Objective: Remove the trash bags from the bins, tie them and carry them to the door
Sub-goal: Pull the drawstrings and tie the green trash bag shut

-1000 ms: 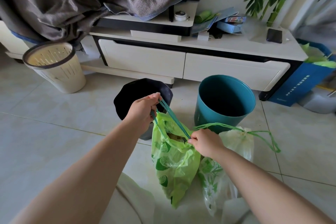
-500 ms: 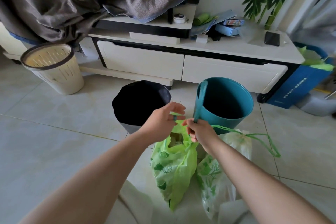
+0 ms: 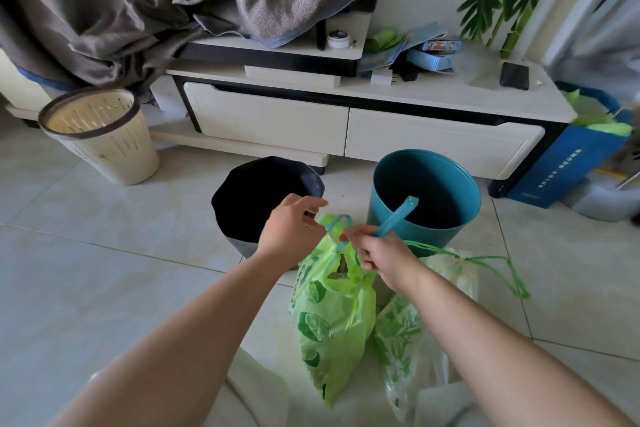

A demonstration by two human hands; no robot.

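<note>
A bright green trash bag (image 3: 330,315) stands on the floor in front of me, its mouth partly open. My right hand (image 3: 382,255) grips its teal drawstring (image 3: 394,218), one end sticking up over the teal bin (image 3: 424,198). My left hand (image 3: 292,227) pinches the other drawstring loop just above the bag's mouth. A second, pale bag with green print (image 3: 408,329) lies to the right, its green drawstring (image 3: 498,263) trailing on the tiles. The black bin (image 3: 263,199) sits behind my left hand. A cream slotted bin (image 3: 100,133) stands at the far left.
A white TV cabinet (image 3: 346,128) with drawers runs behind the bins, with a phone (image 3: 515,75) and boxes on top. A grey blanket (image 3: 156,0) hangs over its left end. A blue shopping bag (image 3: 575,156) leans at the right. White fabric lies at my feet.
My hands came together over the green bag's mouth. The drawstring, stretched taut between them a second ago, is now slack and looped, with one end pointing up over the teal bin.
</note>
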